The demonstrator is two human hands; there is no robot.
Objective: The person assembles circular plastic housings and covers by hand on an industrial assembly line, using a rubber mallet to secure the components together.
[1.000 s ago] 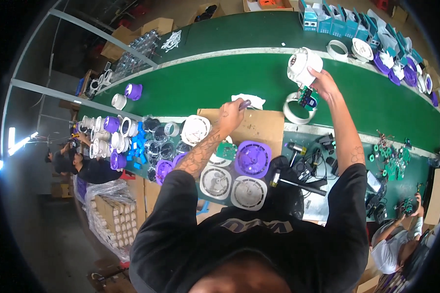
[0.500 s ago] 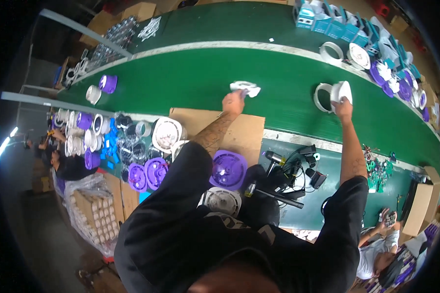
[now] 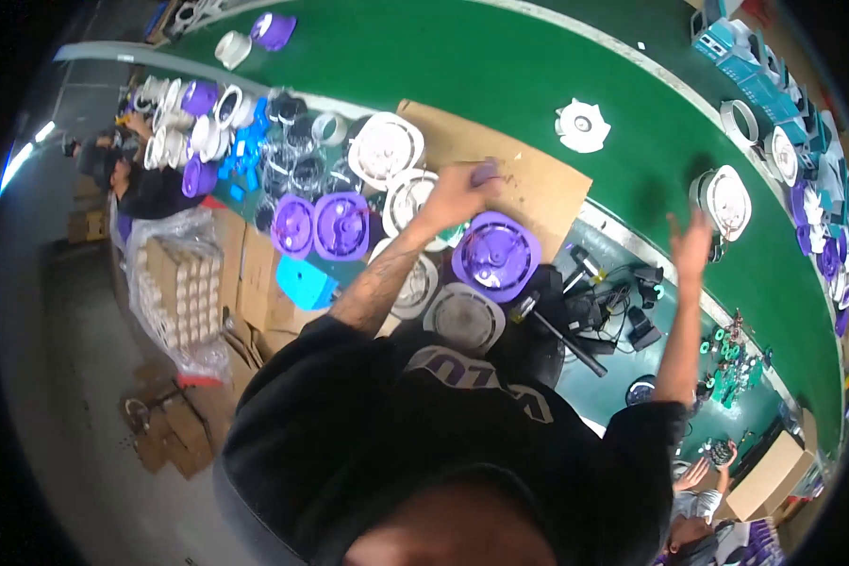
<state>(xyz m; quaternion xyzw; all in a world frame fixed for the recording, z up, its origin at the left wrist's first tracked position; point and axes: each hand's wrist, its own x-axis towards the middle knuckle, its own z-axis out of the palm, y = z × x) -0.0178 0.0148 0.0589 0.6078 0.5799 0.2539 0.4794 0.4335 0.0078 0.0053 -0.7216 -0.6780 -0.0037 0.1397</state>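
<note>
My left hand (image 3: 456,200) is closed over the cardboard sheet (image 3: 547,184), with a small purple piece (image 3: 484,174) at its fingertips; its exact kind is unclear. Beyond the sheet, a white fan wheel (image 3: 582,125) with pointed blades lies on the green belt (image 3: 500,57). My right hand (image 3: 691,243) hangs open beside a white round housing (image 3: 728,203) on the belt, its fingers apart and holding nothing. Close below my left hand sit a purple round housing (image 3: 496,255) and several white ones, one of them a white housing (image 3: 387,151) with wiring inside.
Two hammers, one of them a black-handled hammer (image 3: 566,335), lie by black cables and adapters (image 3: 590,311). Green circuit parts (image 3: 726,363) are heaped at right. Teal boxes (image 3: 726,57) line the far right. Co-workers sit at left (image 3: 127,179) and lower right (image 3: 698,509).
My left hand has left the white fan wheel on the belt and come back over the cardboard. My right hand has let go of the white housing, now at the white ring. The view has shifted.
</note>
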